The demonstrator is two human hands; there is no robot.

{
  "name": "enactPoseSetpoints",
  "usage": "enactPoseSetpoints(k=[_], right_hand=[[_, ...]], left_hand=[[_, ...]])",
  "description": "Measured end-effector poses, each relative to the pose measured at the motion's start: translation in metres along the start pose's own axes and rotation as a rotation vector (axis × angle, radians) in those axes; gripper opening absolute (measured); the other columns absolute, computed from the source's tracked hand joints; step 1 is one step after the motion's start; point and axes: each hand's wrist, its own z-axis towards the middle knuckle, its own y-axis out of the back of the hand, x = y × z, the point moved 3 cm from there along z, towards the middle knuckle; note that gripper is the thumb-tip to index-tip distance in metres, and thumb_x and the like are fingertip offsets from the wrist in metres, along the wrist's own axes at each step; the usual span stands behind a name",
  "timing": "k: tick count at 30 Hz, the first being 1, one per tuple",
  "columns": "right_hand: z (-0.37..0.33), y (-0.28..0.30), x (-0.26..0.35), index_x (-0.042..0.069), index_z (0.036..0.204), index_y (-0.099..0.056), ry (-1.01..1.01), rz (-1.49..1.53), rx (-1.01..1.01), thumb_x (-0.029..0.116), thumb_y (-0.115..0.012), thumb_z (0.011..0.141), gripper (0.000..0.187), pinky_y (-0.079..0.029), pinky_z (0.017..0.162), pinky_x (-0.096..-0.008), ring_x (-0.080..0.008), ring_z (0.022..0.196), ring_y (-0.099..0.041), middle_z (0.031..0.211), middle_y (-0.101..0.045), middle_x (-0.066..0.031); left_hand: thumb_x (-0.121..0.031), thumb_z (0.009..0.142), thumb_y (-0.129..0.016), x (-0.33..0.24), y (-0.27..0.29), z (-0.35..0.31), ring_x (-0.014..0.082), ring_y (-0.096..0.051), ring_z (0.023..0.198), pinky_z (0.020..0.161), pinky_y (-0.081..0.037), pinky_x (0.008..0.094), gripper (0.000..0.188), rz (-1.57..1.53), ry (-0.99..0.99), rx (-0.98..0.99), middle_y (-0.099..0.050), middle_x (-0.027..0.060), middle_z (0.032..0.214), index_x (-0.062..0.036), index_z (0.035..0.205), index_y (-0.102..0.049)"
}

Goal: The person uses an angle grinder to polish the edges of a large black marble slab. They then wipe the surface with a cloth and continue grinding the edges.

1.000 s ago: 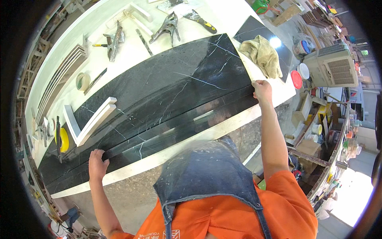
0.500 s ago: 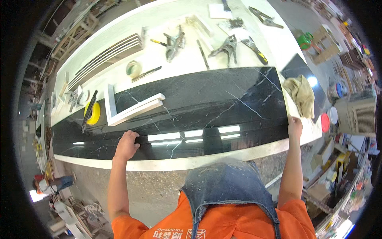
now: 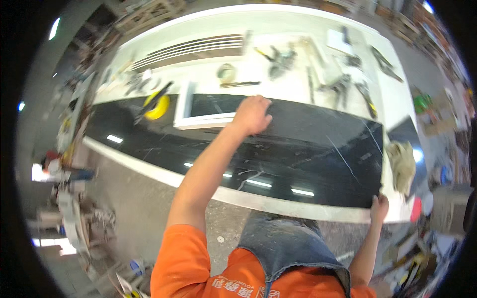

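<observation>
L hand (image 3: 252, 115) lay mid-frame, fingers curled over the far edge of the black marble slab (image 3: 278, 149), gripping it just beside the white frame pieces (image 3: 198, 119). R hand (image 3: 379, 207), lower right, was closed on the slab's near right corner. The slab lay flat along the white workbench (image 3: 208, 74), spanning from centre-left to right of frame, between both hands. On the bench past it: a yellow disc tool (image 3: 156, 106), a tape roll (image 3: 226, 73), clamps and hand tools (image 3: 348, 84), a beige rag (image 3: 401, 164) at the right end. Concrete floor (image 3: 139, 208) below, workshop clutter round the edges, blurred.
</observation>
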Motion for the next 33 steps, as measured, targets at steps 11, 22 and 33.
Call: enactPoseSetpoints(k=[11, 22, 33], right_hand=[[-0.009, 0.02, 0.076, 0.006, 0.121, -0.074, -0.245, -0.163, -0.12, 0.025, -0.07, 0.089, 0.037, -0.051, 0.1, -0.0493, -0.0443, 0.111, -0.065, 0.114, -0.07, -0.028], [-0.031, 0.02, 0.076, 0.011, 0.126, -0.073, -0.325, -0.232, -0.06, 0.02, -0.067, 0.091, 0.036, -0.051, 0.103, -0.047, -0.0407, 0.118, -0.063, 0.123, -0.068, -0.0219], [-0.113, 0.037, 0.043, 0.012, 0.122, -0.073, -0.397, -0.156, -0.111, 0.018, -0.07, 0.089, 0.033, -0.051, 0.102, -0.0471, -0.0399, 0.117, -0.062, 0.123, -0.066, -0.02]], left_hand=[[-0.026, 0.087, -0.071, -0.005, -0.092, 0.086, 0.0431, -0.059, 0.116, 0.103, -0.049, 0.0495, 0.045, 0.028, -0.12, 0.205, -0.063, 0.0255, 0.12, 0.0022, 0.123, -0.066], [-0.022, 0.087, -0.066, 0.024, -0.114, 0.104, 0.0419, -0.065, 0.104, 0.095, -0.051, 0.0473, 0.032, 0.029, -0.091, 0.187, -0.069, 0.0252, 0.108, 0.0013, 0.107, -0.073], [-0.021, 0.091, -0.064, 0.004, -0.117, 0.059, 0.0391, -0.068, 0.095, 0.087, -0.053, 0.0467, 0.026, 0.026, -0.203, 0.227, -0.071, 0.022, 0.099, 0.0021, 0.1, -0.072]])
